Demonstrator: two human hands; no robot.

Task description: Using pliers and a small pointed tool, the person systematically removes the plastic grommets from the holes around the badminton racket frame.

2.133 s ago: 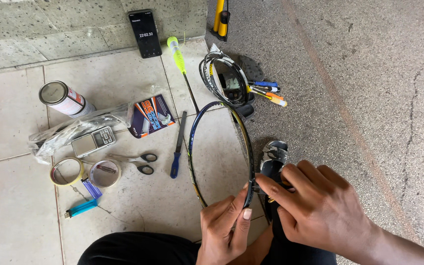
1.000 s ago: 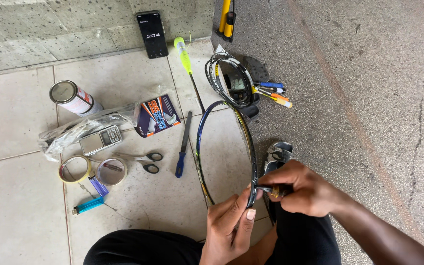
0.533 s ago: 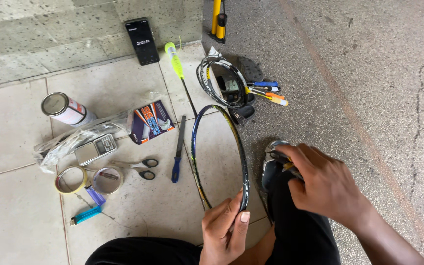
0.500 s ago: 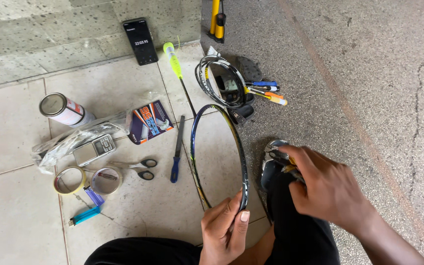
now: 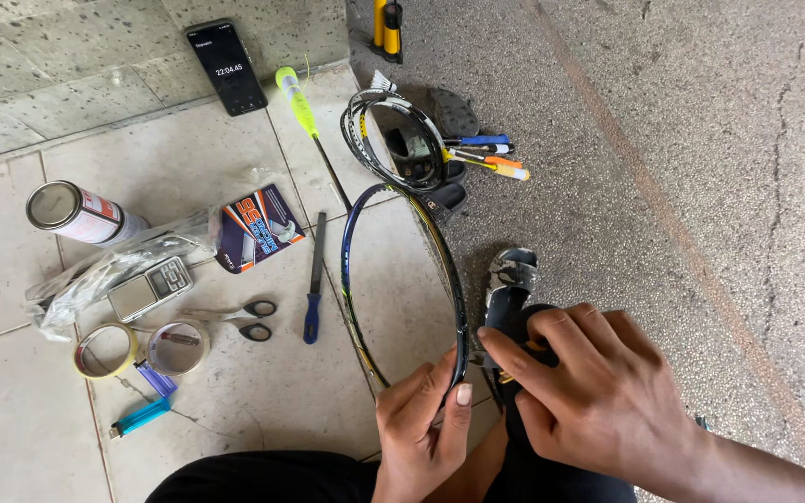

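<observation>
Gripping the near rim of the unstrung racket frame (image 5: 402,279), the left hand (image 5: 418,433) is closed on it, thumb along the inner edge. The right hand (image 5: 598,396) pinches a small tool (image 5: 484,359) against the frame, which stands over the tiled floor (image 5: 11,438) beside the blue-handled file (image 5: 314,279) and scissors (image 5: 244,319).

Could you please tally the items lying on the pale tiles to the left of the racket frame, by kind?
Tape rolls: 2
Lighters: 2
Scissors: 1
Tin can: 1
Pocket scale: 1
Blue-handled file: 1
Printed packet: 1
Total: 9
</observation>
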